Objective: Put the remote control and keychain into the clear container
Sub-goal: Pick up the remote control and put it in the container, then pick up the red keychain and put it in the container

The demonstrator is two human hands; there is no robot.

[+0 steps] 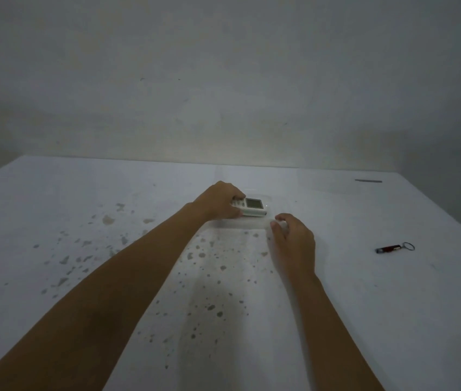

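A white remote control [254, 206] with a small screen lies inside a faint clear container [240, 222] at the table's middle. My left hand [221, 201] grips the remote's left end. My right hand [294, 241] rests on the container's near right corner, fingers curled on its rim. A dark red keychain [395, 247] with a metal ring lies on the table far to the right, apart from both hands.
The white table [82, 221] is spotted with grey stains in front of the container. A dark thin strip [368, 181] lies near the back right edge. A plain wall stands behind the table.
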